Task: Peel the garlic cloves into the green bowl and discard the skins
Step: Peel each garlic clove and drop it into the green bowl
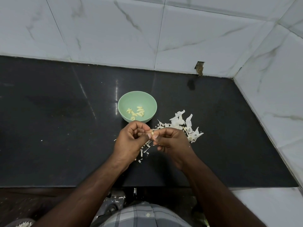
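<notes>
A pale green bowl (pixel 148 99) stands on the dark counter (pixel 57 128) with several peeled garlic cloves (pixel 136 111) in it. Just in front of the bowl my left hand (pixel 131 140) and my right hand (pixel 172 141) meet, fingers curled. Between their fingertips they pinch one small garlic clove (pixel 152 133), mostly hidden by the fingers. A heap of white garlic skins (pixel 183 125) lies on the counter to the right of the bowl and behind my right hand. Smaller skin scraps (pixel 144 150) lie under my hands.
White marble-look wall tiles (pixel 114 30) close the counter at the back and on the right. A chipped hole (pixel 199 68) marks the back wall's base. The counter's front edge runs below my forearms; a few skin scraps (pixel 120 197) lie on the floor beneath it.
</notes>
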